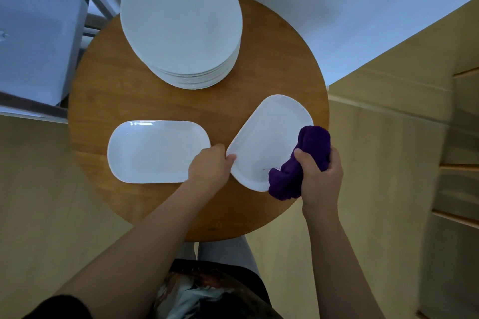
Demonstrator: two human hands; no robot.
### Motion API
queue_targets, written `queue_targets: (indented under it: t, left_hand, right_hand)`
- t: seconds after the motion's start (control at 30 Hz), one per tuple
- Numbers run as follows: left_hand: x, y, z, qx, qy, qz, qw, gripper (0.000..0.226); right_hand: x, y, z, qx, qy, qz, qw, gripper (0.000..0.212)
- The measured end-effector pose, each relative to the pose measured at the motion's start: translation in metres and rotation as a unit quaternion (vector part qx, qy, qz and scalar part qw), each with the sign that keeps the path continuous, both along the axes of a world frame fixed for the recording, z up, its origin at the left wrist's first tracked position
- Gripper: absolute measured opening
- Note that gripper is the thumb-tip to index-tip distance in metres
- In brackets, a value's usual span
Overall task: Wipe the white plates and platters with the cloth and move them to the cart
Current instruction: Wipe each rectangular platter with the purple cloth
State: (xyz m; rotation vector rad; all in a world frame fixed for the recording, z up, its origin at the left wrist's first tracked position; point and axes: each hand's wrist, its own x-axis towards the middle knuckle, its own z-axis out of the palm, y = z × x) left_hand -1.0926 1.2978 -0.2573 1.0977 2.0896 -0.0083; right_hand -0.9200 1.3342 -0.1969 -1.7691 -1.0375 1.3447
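Observation:
My left hand point(211, 167) pinches the near left edge of a white platter point(267, 137), which is lifted and tilted above the round wooden table point(108, 90). My right hand point(320, 176) grips a bunched purple cloth point(298, 163) against the platter's right edge. A second white platter point(155, 151) lies flat on the table to the left. A stack of several large oval white plates point(181, 23) stands at the table's far side.
A metal-framed cart point(85, 0) with a pale tray point(33, 33) stands at the far left, beside the table. A white wall is behind, and light wooden flooring surrounds the table. Wooden cabinet fronts point(461, 137) line the right.

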Motion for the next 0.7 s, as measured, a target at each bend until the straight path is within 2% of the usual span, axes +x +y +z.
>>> queue_targets:
  t: [0.2,0.37,0.47,0.57,0.67,0.7]
  left_hand:
    - [-0.004,-0.002,0.002,0.024,-0.03,-0.005,0.999,0.028]
    - [-0.006,-0.006,0.003,0.045,-0.142,0.065,0.987,0.032]
    - [-0.004,-0.007,0.008,0.093,-0.168,0.113,0.975,0.033]
    - [0.005,-0.007,0.014,0.132,-0.198,0.236,0.942,0.025]
    - [0.019,-0.002,0.022,0.114,-0.277,0.382,0.874,0.008]
    - [0.025,0.0,0.025,0.115,-0.307,0.4,0.856,0.015]
  right_hand:
    - [-0.002,0.012,-0.005,-0.019,0.012,0.011,1.0,0.034]
    - [-0.001,0.019,-0.007,-0.032,0.019,0.008,0.999,0.037]
    - [0.0,0.022,-0.009,-0.038,0.023,-0.001,0.999,0.04]
    - [0.001,0.025,-0.01,-0.054,0.046,-0.024,0.997,0.035]
    - [0.002,0.028,-0.011,-0.07,0.081,-0.045,0.993,0.026]
    - [0.003,0.029,-0.01,-0.077,0.094,-0.056,0.991,0.021]
